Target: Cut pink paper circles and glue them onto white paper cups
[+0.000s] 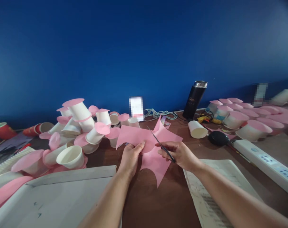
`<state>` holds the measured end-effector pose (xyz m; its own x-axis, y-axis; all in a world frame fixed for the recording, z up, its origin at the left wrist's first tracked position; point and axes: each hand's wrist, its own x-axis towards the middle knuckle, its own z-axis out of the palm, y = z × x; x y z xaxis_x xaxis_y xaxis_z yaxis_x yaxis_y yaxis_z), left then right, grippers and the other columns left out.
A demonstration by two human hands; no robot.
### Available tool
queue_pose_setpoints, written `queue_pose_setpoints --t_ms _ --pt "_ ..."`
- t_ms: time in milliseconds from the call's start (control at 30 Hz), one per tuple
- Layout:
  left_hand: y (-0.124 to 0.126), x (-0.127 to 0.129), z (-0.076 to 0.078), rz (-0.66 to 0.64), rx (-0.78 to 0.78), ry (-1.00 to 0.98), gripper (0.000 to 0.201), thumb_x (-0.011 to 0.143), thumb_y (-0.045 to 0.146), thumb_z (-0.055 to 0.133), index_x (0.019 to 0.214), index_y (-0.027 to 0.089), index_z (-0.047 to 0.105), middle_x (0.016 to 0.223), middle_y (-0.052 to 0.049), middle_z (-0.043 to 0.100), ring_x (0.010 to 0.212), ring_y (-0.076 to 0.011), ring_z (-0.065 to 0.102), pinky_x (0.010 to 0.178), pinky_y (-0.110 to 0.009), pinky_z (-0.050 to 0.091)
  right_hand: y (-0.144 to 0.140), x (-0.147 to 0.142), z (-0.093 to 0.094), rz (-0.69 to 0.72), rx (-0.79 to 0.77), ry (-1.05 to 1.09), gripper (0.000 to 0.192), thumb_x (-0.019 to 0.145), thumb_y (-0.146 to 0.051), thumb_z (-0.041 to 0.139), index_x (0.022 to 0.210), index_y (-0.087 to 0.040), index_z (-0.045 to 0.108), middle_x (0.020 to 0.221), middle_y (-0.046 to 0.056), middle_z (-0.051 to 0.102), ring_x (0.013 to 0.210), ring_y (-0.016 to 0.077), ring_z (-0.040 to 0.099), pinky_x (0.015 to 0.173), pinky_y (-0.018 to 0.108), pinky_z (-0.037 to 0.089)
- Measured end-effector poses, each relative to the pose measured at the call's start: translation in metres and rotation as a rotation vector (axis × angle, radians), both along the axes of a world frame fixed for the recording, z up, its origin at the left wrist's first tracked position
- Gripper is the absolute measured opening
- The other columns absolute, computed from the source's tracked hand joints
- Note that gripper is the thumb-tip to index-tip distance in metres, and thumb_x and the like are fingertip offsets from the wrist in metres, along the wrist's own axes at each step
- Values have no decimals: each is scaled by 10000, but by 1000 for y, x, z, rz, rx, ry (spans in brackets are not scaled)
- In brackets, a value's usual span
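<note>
My left hand (131,156) pinches the near left part of a pink paper sheet (134,134) held just above the brown table. Round bites have been cut from the sheet's edges. My right hand (182,155) grips a pair of thin scissors (159,143), whose blades point up and away across the pink sheet. The two hands are close together, with the sheet between them.
A heap of white paper cups with pink lids (74,133) lies at left, and more capped cups (243,118) stand at right. A lone white cup (197,129), a black flask (195,99), cables, a white power strip (267,161) and papers (212,190) surround the hands.
</note>
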<state>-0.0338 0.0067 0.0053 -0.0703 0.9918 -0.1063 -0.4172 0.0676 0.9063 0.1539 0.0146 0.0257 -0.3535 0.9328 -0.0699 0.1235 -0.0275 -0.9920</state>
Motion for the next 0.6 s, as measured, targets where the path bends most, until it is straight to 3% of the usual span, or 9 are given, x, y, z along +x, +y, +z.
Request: queue_pose_setpoints --t_ms 267,433,600 --pt "0 2 2 24 -24 -106 279 645 314 805 621 143 586 570 11 579 507 -95 501 556 -245 403 -2 0 4 0 26 -38 578 687 -480 763 1116 -98 697 630 -19 527 548 76 447 520 231 386" --pt "0 3 4 24 -1 -171 265 660 301 802 777 122 645 693 -24 657 626 -120 586 652 -256 453 -2 0 5 2 -1 -39 607 660 -508 768 1095 -90 705 607 -25 517 532 78 440 508 237 375" --pt "1 2 4 38 13 -184 256 665 298 800 780 130 644 740 -36 690 672 -132 619 679 -257 458 -1 -3 5 -8 -3 -58 633 637 -532 772 1088 -91 712 605 -18 526 527 81 448 502 240 380"
